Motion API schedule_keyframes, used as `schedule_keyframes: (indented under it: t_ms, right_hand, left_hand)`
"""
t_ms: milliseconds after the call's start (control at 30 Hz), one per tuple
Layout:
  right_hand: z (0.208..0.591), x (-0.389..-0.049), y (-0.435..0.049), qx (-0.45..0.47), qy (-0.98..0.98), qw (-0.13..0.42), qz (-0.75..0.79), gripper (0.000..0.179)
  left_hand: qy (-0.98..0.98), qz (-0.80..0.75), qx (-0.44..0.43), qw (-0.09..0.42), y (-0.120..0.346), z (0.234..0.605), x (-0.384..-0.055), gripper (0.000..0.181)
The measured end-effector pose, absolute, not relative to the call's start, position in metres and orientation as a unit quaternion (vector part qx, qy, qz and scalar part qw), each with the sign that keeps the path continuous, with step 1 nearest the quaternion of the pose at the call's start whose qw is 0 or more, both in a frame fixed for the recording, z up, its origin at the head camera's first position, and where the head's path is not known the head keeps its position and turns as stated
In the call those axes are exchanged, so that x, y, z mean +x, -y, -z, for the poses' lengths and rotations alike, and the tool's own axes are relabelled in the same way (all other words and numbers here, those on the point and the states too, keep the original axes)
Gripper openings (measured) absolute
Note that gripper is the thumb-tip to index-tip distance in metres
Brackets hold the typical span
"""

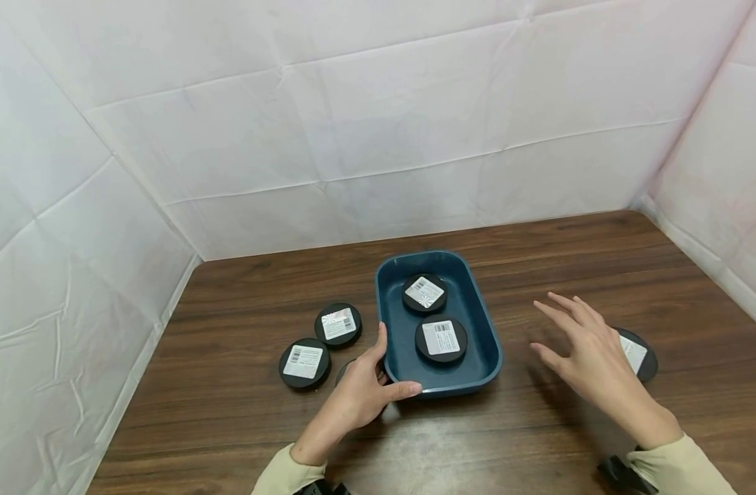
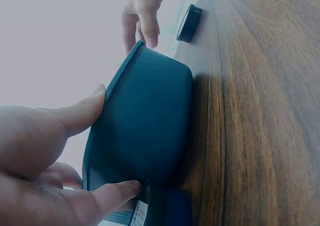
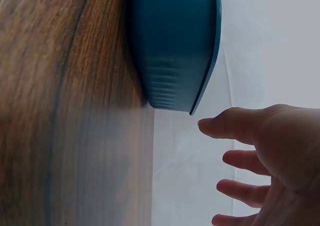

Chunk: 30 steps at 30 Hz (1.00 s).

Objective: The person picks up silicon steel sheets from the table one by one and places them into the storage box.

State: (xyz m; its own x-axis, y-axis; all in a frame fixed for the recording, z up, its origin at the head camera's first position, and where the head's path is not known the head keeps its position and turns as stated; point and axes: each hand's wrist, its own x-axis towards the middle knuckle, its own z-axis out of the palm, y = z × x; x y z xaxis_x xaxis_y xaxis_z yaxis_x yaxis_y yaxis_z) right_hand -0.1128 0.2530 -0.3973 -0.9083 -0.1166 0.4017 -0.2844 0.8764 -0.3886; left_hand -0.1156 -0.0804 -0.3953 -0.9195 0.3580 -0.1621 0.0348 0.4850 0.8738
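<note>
A dark blue rectangular tray (image 1: 486, 330) sits on the table. Two flat, round black discs with white labels lie inside it: one farther back (image 1: 424, 293), one nearer (image 1: 441, 339). My left hand (image 1: 360, 393) grips the tray's near left corner, thumb (image 2: 82, 111) at the near rim and fingers along the left side. Beneath that hand, a similar disc (image 2: 155, 206) is partly hidden beside the tray. To the tray's right, my right hand (image 1: 585, 347) hovers with fingers spread, holding nothing. Another labelled disc (image 1: 646, 363) lies beyond its wrist, partly covered.
Left of the tray, two more labelled black discs lie side by side, one farther back (image 1: 338, 324) and one nearer (image 1: 305, 364). The wooden table (image 1: 229, 412) meets white sheeting (image 1: 415, 103) at the back and sides.
</note>
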Motion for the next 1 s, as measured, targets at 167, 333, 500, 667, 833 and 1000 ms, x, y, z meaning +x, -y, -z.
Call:
schedule_keyframes:
  t_ms: [167,333,500,667,833,1000]
  right_hand:
    - [0.4,-0.111,-0.258,0.095,0.952,0.186,-0.223,0.066]
    - [0.402,-0.11,-0.262,0.085,0.954,0.178,-0.224,0.066]
    - [0.404,-0.109,-0.265,0.082,0.956,0.174,-0.221,0.065]
    - [0.407,-0.107,-0.268,0.079,0.958,0.171,-0.218,0.066]
    - [0.407,-0.106,-0.271,0.078,0.959,0.169,-0.215,0.066]
    - [0.407,-0.105,-0.275,0.071,0.96,0.165,-0.216,0.067]
  left_hand:
    - [-0.849,-0.489,0.116,0.162,0.08,0.395,-0.116,0.108]
    - [-0.854,-0.482,0.114,0.159,0.079,0.395,-0.117,0.108]
    - [-0.854,-0.482,0.115,0.157,0.08,0.395,-0.117,0.108]
    - [-0.854,-0.483,0.116,0.157,0.08,0.395,-0.117,0.108]
    - [-0.853,-0.484,0.115,0.158,0.08,0.395,-0.117,0.108]
    - [-0.852,-0.485,0.111,0.163,0.08,0.395,-0.116,0.108]
